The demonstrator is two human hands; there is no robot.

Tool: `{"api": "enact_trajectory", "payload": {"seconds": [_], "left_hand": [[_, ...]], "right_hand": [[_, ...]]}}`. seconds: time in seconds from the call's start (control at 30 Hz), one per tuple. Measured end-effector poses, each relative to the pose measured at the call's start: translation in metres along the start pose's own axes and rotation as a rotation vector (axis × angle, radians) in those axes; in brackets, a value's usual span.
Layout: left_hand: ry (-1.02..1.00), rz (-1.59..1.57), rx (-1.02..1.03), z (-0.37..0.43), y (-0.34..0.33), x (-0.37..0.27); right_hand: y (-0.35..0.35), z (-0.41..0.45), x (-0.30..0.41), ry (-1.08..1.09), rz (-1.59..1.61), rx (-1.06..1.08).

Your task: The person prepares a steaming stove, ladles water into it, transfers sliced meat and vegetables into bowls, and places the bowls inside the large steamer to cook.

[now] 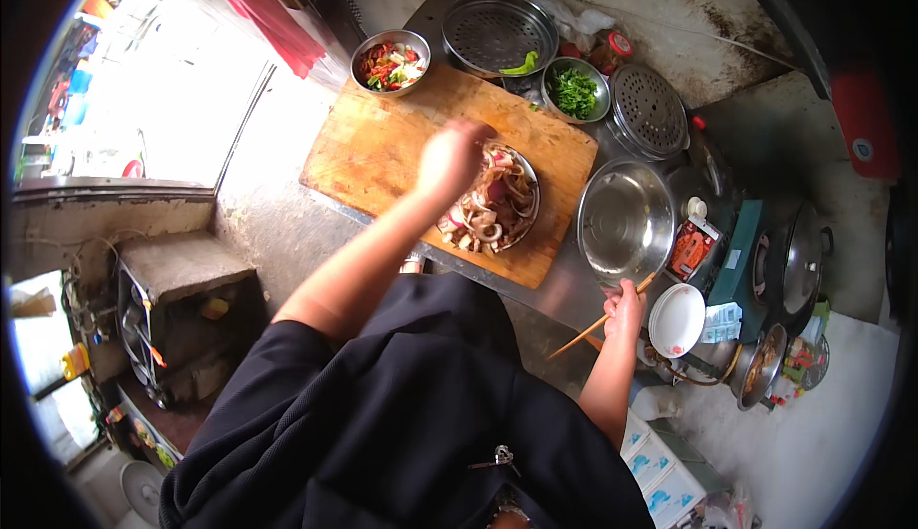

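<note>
My left hand (455, 156), blurred, is over the upper left edge of a plate piled with sliced meat and onion rings (495, 203); whether it holds anything cannot be told. That plate rests on a wooden cutting board (387, 149). At the right, my right hand (624, 310) grips a pair of wooden chopsticks (581, 339), its fingers by the near rim of a steel basin (624, 221). The basin looks wet inside. On the board's far left corner stands a metal bowl of cut red peppers and pale slices (392, 67).
Beyond the board are a perforated steamer tray (500, 31) with a green pepper, a bowl of chopped greens (574, 92) and another steamer tray (649, 110). White plates (676, 321), a lidded black cooker (800, 267) and a pan (760, 368) stand at right.
</note>
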State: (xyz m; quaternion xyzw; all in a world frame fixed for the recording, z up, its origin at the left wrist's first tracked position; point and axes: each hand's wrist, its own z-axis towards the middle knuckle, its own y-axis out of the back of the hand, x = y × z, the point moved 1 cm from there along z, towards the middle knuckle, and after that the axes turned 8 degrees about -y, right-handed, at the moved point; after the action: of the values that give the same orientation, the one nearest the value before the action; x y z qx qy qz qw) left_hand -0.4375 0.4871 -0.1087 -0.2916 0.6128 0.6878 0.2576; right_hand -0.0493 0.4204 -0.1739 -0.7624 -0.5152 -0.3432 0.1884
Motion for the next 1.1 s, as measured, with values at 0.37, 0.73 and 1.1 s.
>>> {"api": "enact_trajectory", "payload": {"seconds": [0.37,0.73,1.1], "left_hand": [[-0.722,0.325,0.579,0.081,-0.011,0.121],[-0.651,0.273,0.567,0.086,0.008,0.139],[-0.734,-1.052,0.439,0.017,0.170,-0.024]], "right_hand": [[-0.025,-0.017,0.001,-0.210,0.045,-0.114],[-0.074,-0.090,-0.027,0.079,-0.320,-0.195],[-0.134,-0.127,0.018,0.287,-0.448,-0.047]]}}
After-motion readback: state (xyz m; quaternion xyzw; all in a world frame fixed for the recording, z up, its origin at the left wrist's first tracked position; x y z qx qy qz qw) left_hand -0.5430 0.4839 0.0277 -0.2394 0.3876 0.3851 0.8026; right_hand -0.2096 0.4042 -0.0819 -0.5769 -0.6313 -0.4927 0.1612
